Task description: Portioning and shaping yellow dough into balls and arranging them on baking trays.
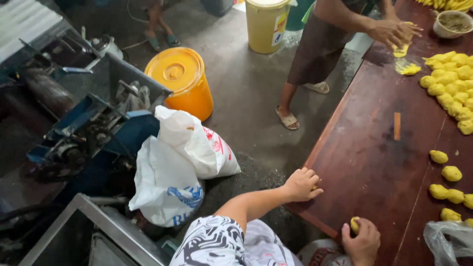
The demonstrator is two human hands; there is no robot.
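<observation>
My left hand [301, 184] rests curled on the near corner of the dark red wooden table [364, 162]; a sliver of yellow shows under its fingers. My right hand [363, 242] lies at the table's near edge, thumb and fingers closed on a small yellow dough ball [354, 224]. Several loose yellow dough balls [446, 192] lie on the table to the right of my hands. A larger heap of dough balls [451, 83] sits further along the table.
Another person [320, 44] stands at the far end, hands [394, 32] working yellow dough. An orange lidded bucket [180, 79], a yellow bucket [266, 24], white sacks [177, 162] and a blue machine [84, 128] stand on the floor to the left. A clear plastic bag [451, 241] lies at the lower right.
</observation>
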